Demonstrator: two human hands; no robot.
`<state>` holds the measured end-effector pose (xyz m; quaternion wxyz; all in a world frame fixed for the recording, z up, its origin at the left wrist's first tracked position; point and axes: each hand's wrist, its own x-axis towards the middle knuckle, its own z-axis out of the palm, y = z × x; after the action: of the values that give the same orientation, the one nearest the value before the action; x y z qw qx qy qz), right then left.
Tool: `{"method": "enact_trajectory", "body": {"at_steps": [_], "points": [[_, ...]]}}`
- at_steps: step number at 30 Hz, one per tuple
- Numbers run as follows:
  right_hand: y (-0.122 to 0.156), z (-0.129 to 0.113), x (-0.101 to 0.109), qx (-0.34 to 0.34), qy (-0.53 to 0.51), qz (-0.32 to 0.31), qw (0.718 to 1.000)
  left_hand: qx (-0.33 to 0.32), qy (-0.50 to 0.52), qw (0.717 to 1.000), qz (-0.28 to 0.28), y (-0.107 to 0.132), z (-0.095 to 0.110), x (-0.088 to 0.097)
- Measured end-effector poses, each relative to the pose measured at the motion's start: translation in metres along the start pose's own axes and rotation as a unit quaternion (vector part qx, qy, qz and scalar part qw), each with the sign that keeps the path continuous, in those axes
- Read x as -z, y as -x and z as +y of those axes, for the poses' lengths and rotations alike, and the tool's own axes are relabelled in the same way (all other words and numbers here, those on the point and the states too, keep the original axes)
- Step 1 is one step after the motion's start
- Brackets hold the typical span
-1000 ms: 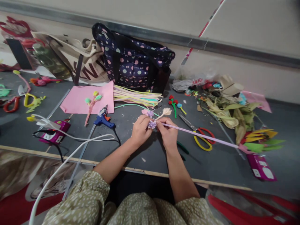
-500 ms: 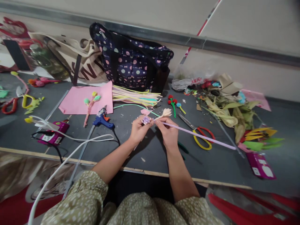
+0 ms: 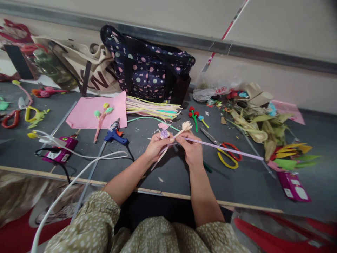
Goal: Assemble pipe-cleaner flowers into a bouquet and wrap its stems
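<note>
In the head view, the person's two hands meet over the desk (image 3: 237, 189), near its front edge. The left hand (image 3: 154, 147) is closed, thumb and fingers gripping the purple flower (image 3: 164, 134); thin stems (image 3: 162, 155) poke out below it, slanting down to the left. The right hand (image 3: 191, 149) pinches a lilac strip (image 3: 223, 147), fingertips close to the left thumb. The strip runs off to the right, passing above the scissors (image 3: 223, 154), its far end near the paper leaves (image 3: 292, 153). A cream flower (image 3: 186, 126) tilts up just above the right hand; which fingers hold its stem cannot be told.

Beyond the hands lie a pink scrap (image 3: 163, 125), a mint strip (image 3: 142, 118) and a bundle of strips (image 3: 152, 109), the bundle's left end at the pink sheet (image 3: 79, 116). A budded sprig (image 3: 99, 123) lies partly on that sheet, with the blue glue gun (image 3: 116, 136) just right of it. Red flowers (image 3: 194, 118) on a green stem and a small blue flower (image 3: 201, 118) lie behind the scissors. Dry husks (image 3: 252, 128) are heaped at the right. A dark bag (image 3: 147, 70) and a tote (image 3: 101, 72) stand at the back.
</note>
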<state>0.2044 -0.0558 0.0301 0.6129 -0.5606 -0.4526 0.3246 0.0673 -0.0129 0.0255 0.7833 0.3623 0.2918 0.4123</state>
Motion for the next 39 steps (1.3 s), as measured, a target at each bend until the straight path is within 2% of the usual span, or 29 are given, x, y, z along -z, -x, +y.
{"method": "enact_trajectory", "body": {"at_steps": [6,9,12,14,15,17,20,22,24,30,32,34,39], "points": [[-0.001,0.000,0.001,-0.042,-0.059,-0.051,0.996,0.040,0.013,0.999,-0.028,-0.002,-0.002,0.002],[-0.003,0.002,0.001,-0.029,-0.058,-0.022,0.998,0.047,0.012,0.999,-0.016,-0.004,-0.004,0.002],[-0.004,0.005,0.001,0.003,-0.035,0.018,0.999,-0.014,-0.018,1.000,0.019,-0.006,-0.005,0.002],[-0.005,0.006,0.002,0.013,-0.014,0.042,0.999,-0.112,-0.070,0.989,0.072,-0.007,-0.005,0.003],[-0.006,0.007,0.002,0.013,-0.002,0.051,0.999,-0.171,-0.114,0.974,0.100,-0.006,-0.004,0.004],[-0.006,0.007,0.002,0.012,0.018,0.060,0.998,-0.284,-0.226,0.921,0.138,-0.004,-0.003,0.006],[-0.005,0.005,0.001,0.023,0.036,0.057,0.997,-0.392,-0.376,0.830,0.128,0.000,-0.002,0.008],[-0.004,0.002,0.001,0.035,0.051,0.048,0.997,-0.421,-0.436,0.789,0.104,0.002,-0.002,0.009],[-0.002,0.000,0.000,0.043,0.071,0.038,0.996,-0.431,-0.478,0.761,0.081,0.002,-0.004,0.009],[0.001,-0.006,-0.004,0.053,0.106,0.031,0.992,-0.438,-0.560,0.699,0.072,0.002,-0.006,0.012],[0.002,-0.006,-0.005,0.058,0.112,0.029,0.992,-0.437,-0.576,0.687,0.072,0.002,-0.006,0.013],[0.003,-0.006,-0.006,0.063,0.116,0.025,0.991,-0.434,-0.579,0.687,0.069,0.003,-0.005,0.014],[0.004,-0.004,-0.007,0.046,0.117,0.015,0.992,-0.413,-0.546,0.727,0.057,0.004,-0.003,0.013]]}}
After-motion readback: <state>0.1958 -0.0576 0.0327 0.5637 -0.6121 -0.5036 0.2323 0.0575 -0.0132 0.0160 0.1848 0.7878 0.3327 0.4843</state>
